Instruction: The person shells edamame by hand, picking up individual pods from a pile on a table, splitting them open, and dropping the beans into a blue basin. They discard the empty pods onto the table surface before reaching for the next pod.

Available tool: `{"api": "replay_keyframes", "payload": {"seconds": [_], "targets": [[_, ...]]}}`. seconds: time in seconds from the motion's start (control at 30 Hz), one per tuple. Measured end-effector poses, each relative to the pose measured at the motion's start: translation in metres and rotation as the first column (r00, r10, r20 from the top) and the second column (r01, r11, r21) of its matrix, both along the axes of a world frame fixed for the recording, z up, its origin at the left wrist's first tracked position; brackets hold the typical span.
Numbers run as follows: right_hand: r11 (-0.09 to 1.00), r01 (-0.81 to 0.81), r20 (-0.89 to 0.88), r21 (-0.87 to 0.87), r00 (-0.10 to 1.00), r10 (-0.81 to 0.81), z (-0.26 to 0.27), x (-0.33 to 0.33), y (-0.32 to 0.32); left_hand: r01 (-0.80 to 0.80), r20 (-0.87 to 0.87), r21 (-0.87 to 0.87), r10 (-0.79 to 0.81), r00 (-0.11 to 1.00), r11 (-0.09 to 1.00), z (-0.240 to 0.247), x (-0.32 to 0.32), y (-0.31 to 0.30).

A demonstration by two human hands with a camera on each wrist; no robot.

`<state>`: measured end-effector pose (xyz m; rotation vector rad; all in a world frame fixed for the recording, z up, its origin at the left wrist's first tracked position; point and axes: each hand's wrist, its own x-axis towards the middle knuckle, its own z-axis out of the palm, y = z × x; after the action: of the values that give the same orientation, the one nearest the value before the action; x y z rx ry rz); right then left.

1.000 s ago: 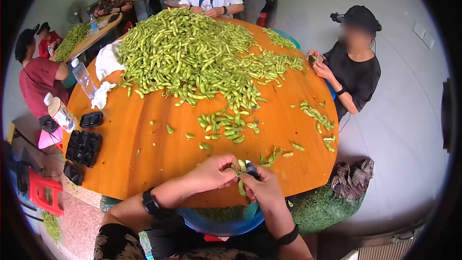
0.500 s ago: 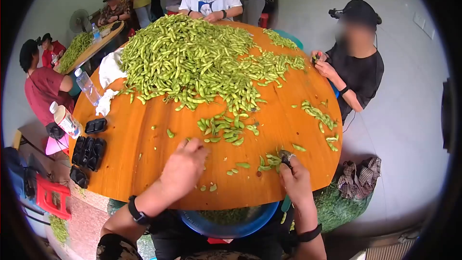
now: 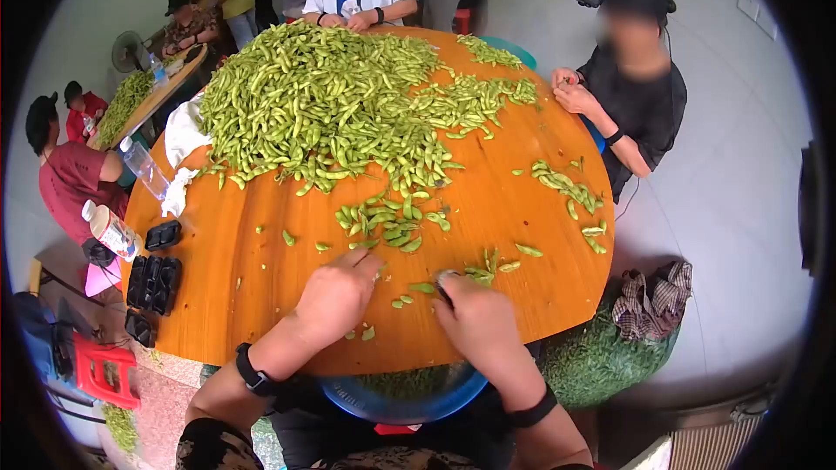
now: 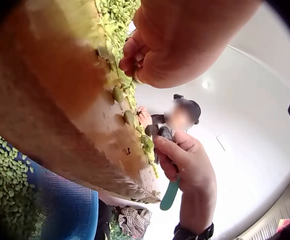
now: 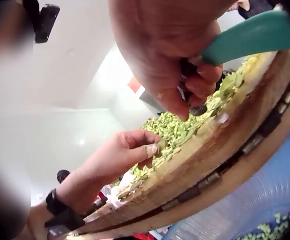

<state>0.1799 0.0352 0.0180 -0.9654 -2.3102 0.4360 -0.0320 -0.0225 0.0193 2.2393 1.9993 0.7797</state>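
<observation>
In the head view my left hand (image 3: 333,294) is over the table, pinching a green soybean pod (image 5: 162,144) between thumb and fingertips. My right hand (image 3: 481,322), to its right, grips a tool with a flat teal handle (image 4: 170,194) and a dark front end; its exact kind is hidden by the fingers. That dark end (image 3: 447,282) lies close to a single pod (image 3: 422,287). Several shelled beans (image 3: 401,302) lie between the hands. A small group of pods (image 3: 383,219) is just beyond my left hand, and more pods (image 3: 488,270) sit beyond the right.
A large heap of pods (image 3: 305,104) covers the far table (image 3: 261,296). Below the near edge sits a blue basin (image 3: 475,389) containing shelled beans. Black plastic trays (image 3: 155,283) and bottles (image 3: 113,231) stand at left. A person (image 3: 636,96) sits at right.
Both hands were together at a pod, then parted, leaving beans on the table. The left hand has since reached a pod near the small group; the right has come back leftward with the tool.
</observation>
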Motion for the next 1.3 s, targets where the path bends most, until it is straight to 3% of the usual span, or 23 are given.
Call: {"api": "replay_keyframes", "payload": {"seconds": [0.03,0.1,0.33,0.4,0.43,0.47,0.5,0.53,0.6,0.73,0.8,0.83,0.87,0.9,0.97,1.0,1.13,1.23,1.3], "targets": [[1.000,0.002,0.000,-0.003,1.000,-0.002,-0.003,-0.006,0.002,0.002,0.000,-0.003,-0.002,1.000,1.000,0.002,0.003,0.000],[0.998,-0.062,0.170,0.026,0.984,0.057,-0.009,-0.015,0.006,0.017,0.103,-0.041,-0.012,0.995,0.999,0.006,0.007,-0.001],[0.999,-0.050,0.156,-0.018,0.986,0.052,-0.004,-0.010,0.003,0.052,0.386,-0.030,-0.037,0.922,0.998,-0.011,0.012,-0.003],[0.999,-0.039,0.093,-0.033,0.995,0.042,0.000,-0.006,0.001,0.072,0.618,-0.180,0.056,0.784,0.981,-0.012,0.016,-0.001],[0.998,-0.038,0.030,-0.048,0.999,0.039,0.004,-0.004,0.001,0.076,0.621,-0.176,0.051,0.782,0.982,-0.012,0.019,0.000],[0.998,-0.039,0.033,-0.043,0.999,0.041,0.009,-0.002,0.002,0.124,0.732,-0.223,0.082,0.676,0.967,-0.011,0.022,0.000],[0.975,-0.039,-0.071,-0.219,0.997,0.024,0.015,0.001,0.003,0.178,0.822,-0.263,0.124,0.555,0.948,-0.011,0.026,0.000],[0.919,-0.055,-0.170,-0.389,0.985,-0.013,0.017,0.002,0.004,0.177,0.822,-0.262,0.123,0.556,0.949,-0.012,0.030,0.001],[0.904,-0.089,-0.243,-0.417,0.970,-0.017,0.007,0.002,0.009,0.300,0.939,-0.130,0.020,0.343,0.945,-0.014,0.039,0.003],[0.865,-0.096,-0.383,-0.492,0.917,-0.115,0.004,0.010,0.012,0.321,0.930,-0.147,0.020,0.368,0.936,-0.005,0.049,0.003],[0.922,0.059,-0.278,-0.383,0.944,-0.176,0.015,0.025,0.018,0.149,0.532,-0.087,-0.080,0.843,0.985,0.000,0.041,0.002],[0.930,0.132,-0.191,-0.342,0.960,-0.207,0.017,0.036,0.024,0.146,0.530,-0.086,-0.079,0.845,0.986,0.000,0.037,-0.001],[0.947,0.224,-0.077,-0.229,0.966,-0.248,0.017,0.044,0.027,0.095,0.327,-0.002,-0.089,0.941,0.995,-0.002,0.034,-0.006],[0.948,0.220,-0.079,-0.230,0.967,-0.243,0.016,0.043,0.025,0.061,0.109,0.089,-0.071,0.992,0.994,-0.003,0.033,-0.010],[0.971,0.204,-0.021,-0.121,0.978,-0.208,0.014,0.037,0.016,0.114,0.115,0.057,-0.120,0.986,0.992,-0.012,0.031,-0.012],[0.993,0.120,0.011,0.009,0.993,-0.120,0.007,0.028,0.011,0.172,0.125,0.024,-0.173,0.977,0.985,-0.015,0.030,-0.015],[0.996,-0.075,0.096,0.048,0.993,0.070,-0.002,-0.005,-0.007,0.157,0.092,0.002,-0.157,0.983,0.988,-0.012,0.031,-0.029],[0.998,-0.022,0.245,0.054,0.970,0.008,-0.007,0.001,-0.001,0.206,0.140,-0.038,-0.199,0.970,0.978,-0.002,0.020,-0.038],[0.989,0.093,0.274,0.115,0.954,-0.122,-0.005,0.018,0.009,0.073,0.099,-0.019,-0.071,0.993,0.997,0.007,-0.002,-0.040]]}}
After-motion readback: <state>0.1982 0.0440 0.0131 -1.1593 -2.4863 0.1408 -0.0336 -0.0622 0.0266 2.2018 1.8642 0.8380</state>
